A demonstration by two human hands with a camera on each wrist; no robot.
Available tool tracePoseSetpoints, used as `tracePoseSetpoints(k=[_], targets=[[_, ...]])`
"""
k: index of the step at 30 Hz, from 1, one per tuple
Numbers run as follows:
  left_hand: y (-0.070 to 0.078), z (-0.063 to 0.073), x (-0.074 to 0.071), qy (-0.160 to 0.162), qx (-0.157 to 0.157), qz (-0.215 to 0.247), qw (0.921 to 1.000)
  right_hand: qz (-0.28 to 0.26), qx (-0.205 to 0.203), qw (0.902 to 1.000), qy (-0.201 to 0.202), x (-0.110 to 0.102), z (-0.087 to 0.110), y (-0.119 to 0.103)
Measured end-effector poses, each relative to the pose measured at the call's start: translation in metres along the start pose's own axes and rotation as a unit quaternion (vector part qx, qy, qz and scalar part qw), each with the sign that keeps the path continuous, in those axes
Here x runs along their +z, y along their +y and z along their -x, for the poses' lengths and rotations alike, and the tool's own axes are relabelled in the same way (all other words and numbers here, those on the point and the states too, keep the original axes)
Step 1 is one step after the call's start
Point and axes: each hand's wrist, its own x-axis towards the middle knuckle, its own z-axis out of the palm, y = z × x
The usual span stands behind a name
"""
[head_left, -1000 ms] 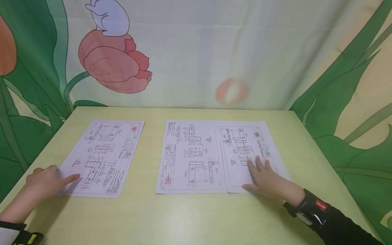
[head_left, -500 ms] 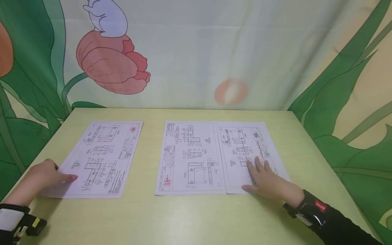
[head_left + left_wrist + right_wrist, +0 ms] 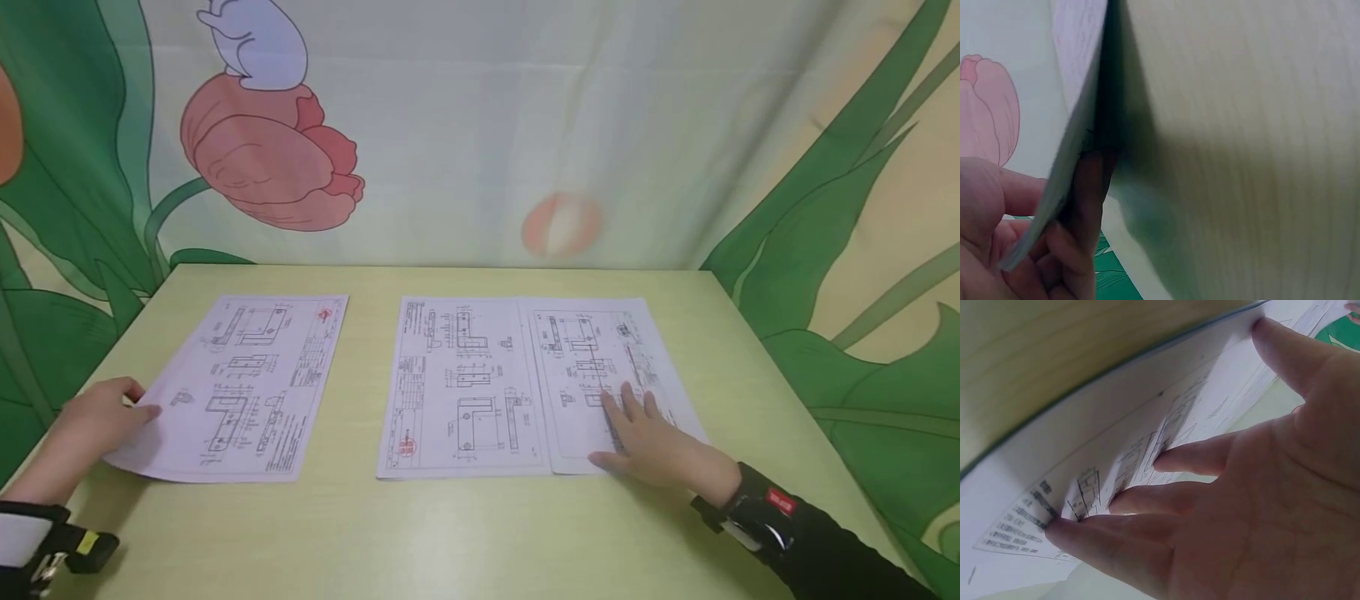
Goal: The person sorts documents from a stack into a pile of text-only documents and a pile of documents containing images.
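Note:
On the left of the table lies a sheet of technical drawings (image 3: 255, 358), its near left corner lifted. My left hand (image 3: 101, 421) pinches that corner, thumb on top and fingers underneath. In the left wrist view the paper's edge (image 3: 1075, 134) runs between the thumb and the curled fingers, raised off the wood. My right hand (image 3: 652, 437) rests on the right-hand drawing sheet (image 3: 570, 433) with its fingers spread. In the right wrist view those fingertips (image 3: 1060, 532) touch the printed face. Beside that sheet lies a middle drawing sheet (image 3: 435, 400) with a red stamp, edge against it.
The pale wooden table (image 3: 450, 533) ends at a printed curtain (image 3: 465, 150) with flowers, leaves and a white animal. A black wrist strap (image 3: 757, 508) is on the right arm, and a black device (image 3: 90, 550) on the left wrist.
My left hand has drawn back to the left and now pinches the left sheet's near corner, which has lifted and curved. My right hand has stayed in place on its sheet.

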Motion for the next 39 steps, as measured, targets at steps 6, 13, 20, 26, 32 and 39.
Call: tracePoseSetpoints(k=[6, 13, 20, 26, 32, 39], targets=[[-0.007, 0.005, 0.001, 0.019, 0.013, 0.119, 0.9926, -0.002, 0.002, 1.0000, -0.002, -0.002, 0.000, -0.001], [0.016, 0.018, 0.004, -0.017, 0.006, 0.210, 0.9776, 0.005, 0.003, 1.0000, -0.002, -0.003, 0.000, -0.001], [0.058, 0.027, 0.011, -0.037, 0.029, 0.262, 0.9639, 0.007, 0.004, 1.0000, 0.001, 0.000, -0.002, 0.001], [0.099, 0.028, 0.021, -0.056, 0.051, 0.322, 0.9438, 0.013, 0.008, 0.9999, 0.001, 0.001, -0.003, 0.002], [0.137, 0.030, 0.034, -0.080, 0.077, 0.356, 0.9279, -0.021, -0.021, 0.9995, 0.010, -0.008, -0.011, -0.008], [0.165, 0.032, 0.048, -0.093, 0.088, 0.388, 0.9127, -0.218, -0.028, 0.9746, 0.042, -0.026, -0.044, -0.038]])
